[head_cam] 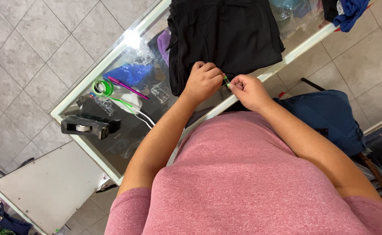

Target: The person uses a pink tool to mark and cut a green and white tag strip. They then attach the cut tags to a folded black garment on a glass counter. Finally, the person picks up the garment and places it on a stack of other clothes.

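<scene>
Your 2 hands meet at the near edge of the folded black garment (226,37), which lies on the glass desk (91,143). Between them sits a small green tag (227,81), its long axis running roughly away from you. Your right hand (248,90) is closed, pinching the tag's near end; your left hand (203,80) is curled shut on the cloth just left of it, touching. A green tape roll (102,87), pink pen (128,87) and black tape dispenser (88,126) lie well apart, to the left.

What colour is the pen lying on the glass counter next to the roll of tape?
The pen is pink-magenta, seen in the head view, beside the green tape roll.
</scene>
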